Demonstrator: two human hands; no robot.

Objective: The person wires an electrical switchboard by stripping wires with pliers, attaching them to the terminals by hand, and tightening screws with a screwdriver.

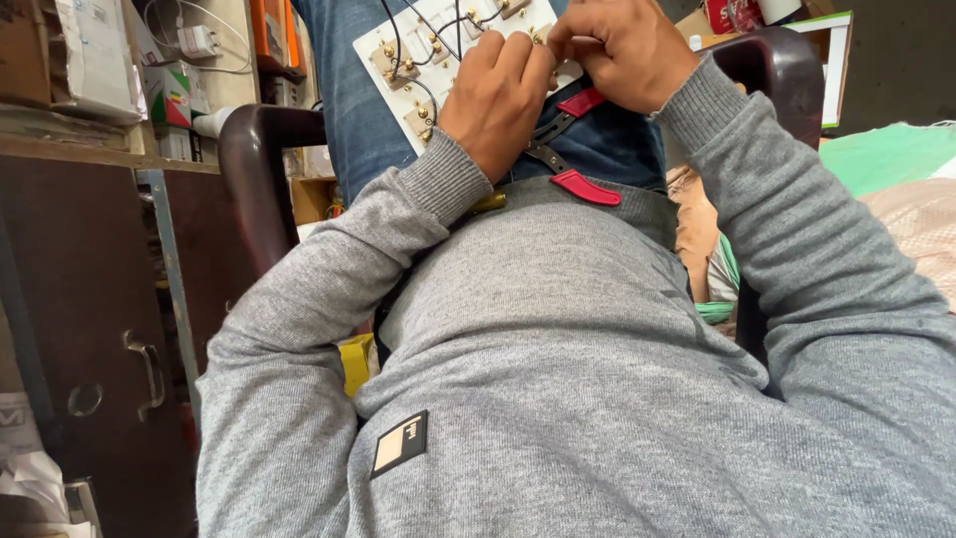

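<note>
A white switch board [410, 40] with brass terminals and black wires rests on my lap at the top of the head view. My left hand [495, 100] lies on its lower edge with fingers curled together. My right hand [622, 45] is closed beside it, fingertips pinching something small at the board's edge; what it pinches is hidden. Red-handled pliers [578, 149] lie on my lap just below both hands, untouched as far as I can see. My grey sweater fills the lower frame.
I sit in a dark chair with curved armrests [254, 169]. A dark cabinet with a metal handle [149, 374] stands at left below a cluttered shelf [110, 90]. Green and pink cloth [886, 169] lies at right. Something yellow [356, 361] shows beneath my left arm.
</note>
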